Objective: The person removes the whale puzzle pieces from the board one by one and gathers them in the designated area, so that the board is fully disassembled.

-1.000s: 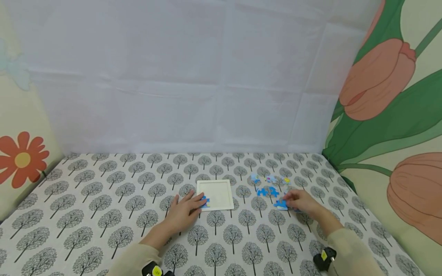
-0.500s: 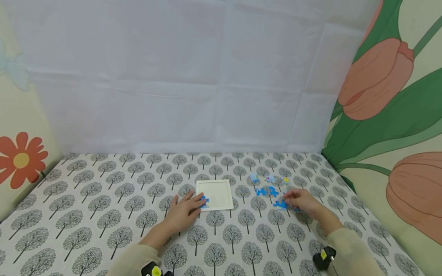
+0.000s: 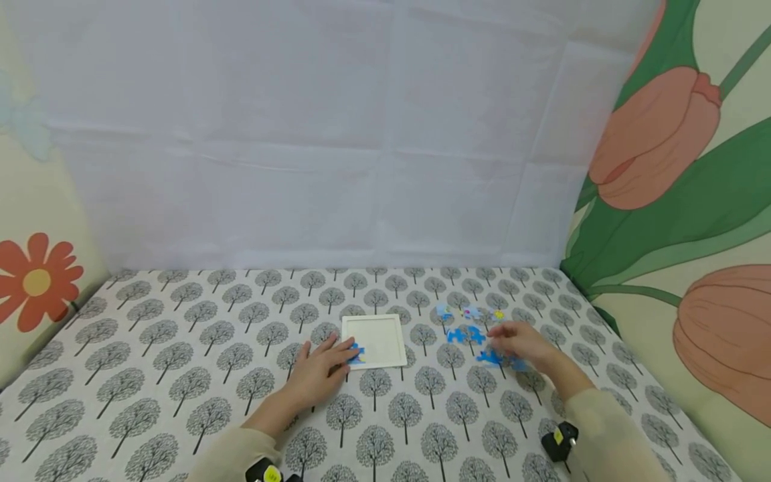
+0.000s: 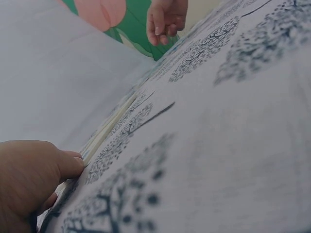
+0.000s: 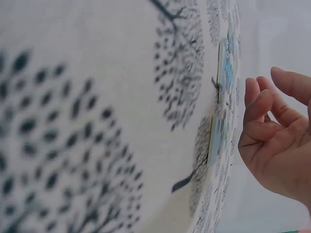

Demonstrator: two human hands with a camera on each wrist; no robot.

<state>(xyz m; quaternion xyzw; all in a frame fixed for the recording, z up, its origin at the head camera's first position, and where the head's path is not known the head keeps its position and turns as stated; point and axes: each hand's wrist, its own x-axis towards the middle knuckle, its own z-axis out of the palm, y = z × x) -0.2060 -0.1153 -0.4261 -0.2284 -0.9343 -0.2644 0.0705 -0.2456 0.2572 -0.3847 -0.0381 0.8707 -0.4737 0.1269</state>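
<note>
A square white puzzle frame (image 3: 385,341) lies on the table, with a blue puzzle piece (image 3: 357,353) at its lower left. My left hand (image 3: 319,375) rests on the frame's left side, its fingers spread over the edge and partly covering that piece. In the left wrist view the thumb (image 4: 70,165) touches the frame's rim. My right hand (image 3: 523,343) hovers above loose blue puzzle pieces (image 3: 490,358) on the right, fingers loosely bent. In the right wrist view nothing shows between its fingers, and puzzle pieces (image 5: 226,73) lie on the cloth below.
More loose puzzle pieces, a joined-looking blue group (image 3: 466,335) and lighter ones (image 3: 472,312), lie between the frame and my right hand. A tree-patterned cloth (image 3: 229,402) covers the table. A white sheet (image 3: 301,134) hangs behind it.
My right hand has risen slightly and shifted up and left, uncovering more of the pale blue piece beneath it. My left hand stays on the frame.
</note>
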